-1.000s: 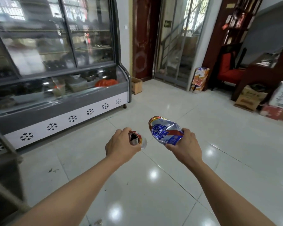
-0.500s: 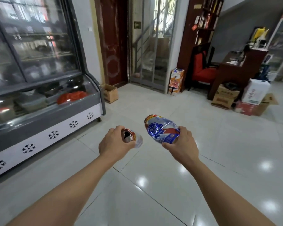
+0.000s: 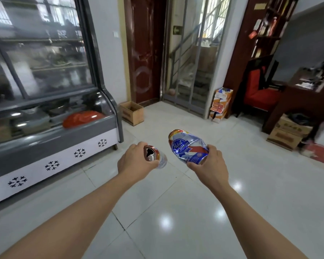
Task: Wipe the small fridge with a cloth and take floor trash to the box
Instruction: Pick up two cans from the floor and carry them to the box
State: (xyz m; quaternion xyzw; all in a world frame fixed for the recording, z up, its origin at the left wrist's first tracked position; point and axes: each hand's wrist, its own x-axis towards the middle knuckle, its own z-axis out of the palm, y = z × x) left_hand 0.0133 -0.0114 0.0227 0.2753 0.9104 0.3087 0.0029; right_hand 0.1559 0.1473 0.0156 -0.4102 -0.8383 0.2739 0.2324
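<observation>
My left hand (image 3: 137, 162) grips a small crushed can (image 3: 153, 156), its opened top facing me. A larger crushed blue, white and red beer can (image 3: 187, 145) is held in my right hand (image 3: 209, 163) by its lower end. Both hands are out in front of me at waist height above the white tiled floor. An open cardboard box (image 3: 132, 113) stands on the floor ahead, against the wall next to the dark red door. No cloth is in view.
A glass display fridge (image 3: 51, 116) runs along the left. Ahead are a dark red door (image 3: 144, 51) and a barred glass door (image 3: 191, 58). Stacked cartons (image 3: 220, 104), a red chair (image 3: 258, 86), a wooden desk (image 3: 303, 98) and more boxes (image 3: 288, 131) fill the right.
The view has moved forward and turned right; the display fridge slid left and the cardboard box by the door came nearer. Both hands keep holding their cans.
</observation>
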